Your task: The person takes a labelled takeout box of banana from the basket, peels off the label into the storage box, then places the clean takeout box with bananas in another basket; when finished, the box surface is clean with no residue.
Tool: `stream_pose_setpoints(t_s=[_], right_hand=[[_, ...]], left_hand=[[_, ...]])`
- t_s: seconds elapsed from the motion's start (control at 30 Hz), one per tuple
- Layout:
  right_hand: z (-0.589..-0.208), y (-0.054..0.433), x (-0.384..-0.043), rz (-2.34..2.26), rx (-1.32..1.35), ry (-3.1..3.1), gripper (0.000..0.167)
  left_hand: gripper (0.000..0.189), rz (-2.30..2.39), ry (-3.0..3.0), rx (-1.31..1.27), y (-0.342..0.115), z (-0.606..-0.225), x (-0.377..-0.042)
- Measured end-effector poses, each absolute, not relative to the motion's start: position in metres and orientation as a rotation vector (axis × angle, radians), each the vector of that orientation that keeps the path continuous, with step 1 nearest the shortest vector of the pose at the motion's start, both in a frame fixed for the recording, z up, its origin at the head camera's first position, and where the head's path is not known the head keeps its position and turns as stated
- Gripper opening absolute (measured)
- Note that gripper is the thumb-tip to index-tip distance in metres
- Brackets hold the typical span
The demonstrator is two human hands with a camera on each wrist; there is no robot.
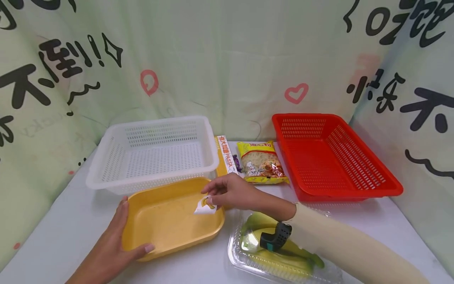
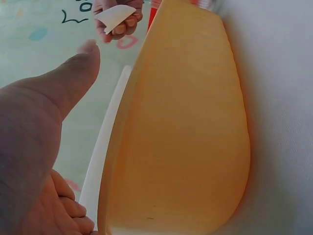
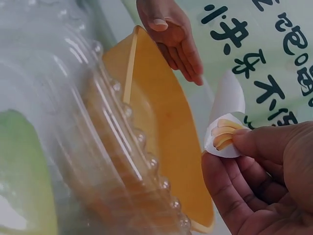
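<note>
My right hand (image 1: 230,192) pinches a curled white paper slip with a banana picture (image 1: 207,206) between thumb and fingers, above the right end of a shallow yellow basin (image 1: 170,221). The right wrist view shows the printed bananas on the slip (image 3: 224,135) by the thumb tip. At the basin's left end is my left hand (image 1: 113,240), its thumb extended and its fingers along the outer side. Whether it touches the rim is hard to tell. Under my right forearm lies a clear plastic box holding bananas (image 1: 280,256), partly hidden by the sleeve and a black wrist strap.
Behind the basin stands a white perforated basket (image 1: 159,157). A red perforated basket (image 1: 333,157) is at the back right. Between them lie a yellow food packet (image 1: 262,163), a pasta box (image 1: 226,154) and a small purple item (image 1: 237,163). A printed curtain (image 1: 227,71) encloses the table.
</note>
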State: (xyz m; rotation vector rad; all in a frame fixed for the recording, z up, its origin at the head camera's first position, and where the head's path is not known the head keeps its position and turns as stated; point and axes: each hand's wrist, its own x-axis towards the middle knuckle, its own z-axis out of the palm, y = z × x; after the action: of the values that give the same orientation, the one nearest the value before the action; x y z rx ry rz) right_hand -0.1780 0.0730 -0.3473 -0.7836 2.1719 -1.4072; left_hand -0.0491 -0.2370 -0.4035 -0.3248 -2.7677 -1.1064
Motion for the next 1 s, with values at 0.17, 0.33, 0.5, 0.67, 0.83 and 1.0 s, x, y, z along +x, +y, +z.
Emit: stream_pose_setpoints(t_s=[0.17, 0.33, 0.5, 0.67, 0.83, 1.0], right_hand=[[-0.349, 0.067, -0.181, -1.329, -0.802, 2.164, 0.009], [-0.354, 0.064, -0.183, -1.283, -0.844, 2.157, 0.005], [-0.355, 0.063, -0.185, -1.291, -0.878, 2.139, 0.005], [-0.354, 0.062, -0.186, -1.285, -0.869, 2.144, 0.006], [-0.354, 0.061, -0.185, -1.298, -0.858, 2.131, 0.007], [-0.354, 0.061, -0.185, -1.301, -0.853, 2.12, 0.009]], left_hand=[[0.126, -1.108, -2.792, -0.301, -0.241, -0.407, -0.049], [0.13, -1.115, -2.83, -0.288, -0.242, -0.409, -0.048], [0.132, -1.1, -2.836, -0.308, -0.243, -0.412, -0.048], [0.133, -1.103, -2.838, -0.298, -0.243, -0.41, -0.048], [0.131, -1.124, -2.851, -0.272, -0.242, -0.407, -0.048], [0.132, -1.132, -2.873, -0.251, -0.241, -0.407, -0.049]])
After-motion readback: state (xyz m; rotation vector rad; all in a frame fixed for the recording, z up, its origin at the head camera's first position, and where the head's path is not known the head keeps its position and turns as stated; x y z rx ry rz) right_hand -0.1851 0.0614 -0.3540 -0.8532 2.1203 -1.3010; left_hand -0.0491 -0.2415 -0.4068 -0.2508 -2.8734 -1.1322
